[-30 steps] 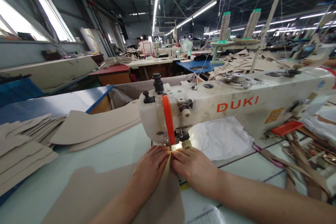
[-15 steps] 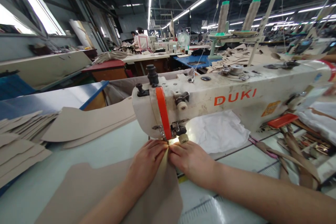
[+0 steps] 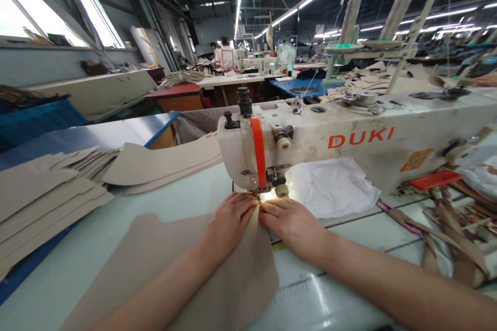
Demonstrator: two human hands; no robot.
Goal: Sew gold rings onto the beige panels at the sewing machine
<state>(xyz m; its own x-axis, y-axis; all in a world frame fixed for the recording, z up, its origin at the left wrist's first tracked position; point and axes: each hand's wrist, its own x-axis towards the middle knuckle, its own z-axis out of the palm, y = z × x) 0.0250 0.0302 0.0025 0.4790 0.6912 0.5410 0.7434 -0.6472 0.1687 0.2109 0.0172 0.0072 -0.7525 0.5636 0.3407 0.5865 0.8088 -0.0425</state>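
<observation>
A sewing machine [image 3: 310, 134] marked DUKI stands across the table, its lamp lit at the needle. Under its head lies a large taupe fabric panel [image 3: 163, 243], with a paler strip running up to the needle. My left hand [image 3: 233, 220] presses on the panel just left of the needle, fingers drawn together on the fabric. On the right side of the strip, my right hand [image 3: 289, 222] pinches the panel's edge close to the presser foot. The fingertips of both hands almost meet. The needle point itself is mostly hidden.
Stacked taupe panels [image 3: 50, 186] lie at the left, and more cut panels [image 3: 166, 163] rest behind the machine head. A white cloth [image 3: 334, 186] sits under the machine arm. Pink-handled scissors [image 3: 399, 217] and fabric strips lie at the right. Thread cones [image 3: 351, 20] stand behind.
The view has shifted, so the machine and table appear further right and slightly higher. Both hands stay on the panel at the needle, with little visible change in their grip.
</observation>
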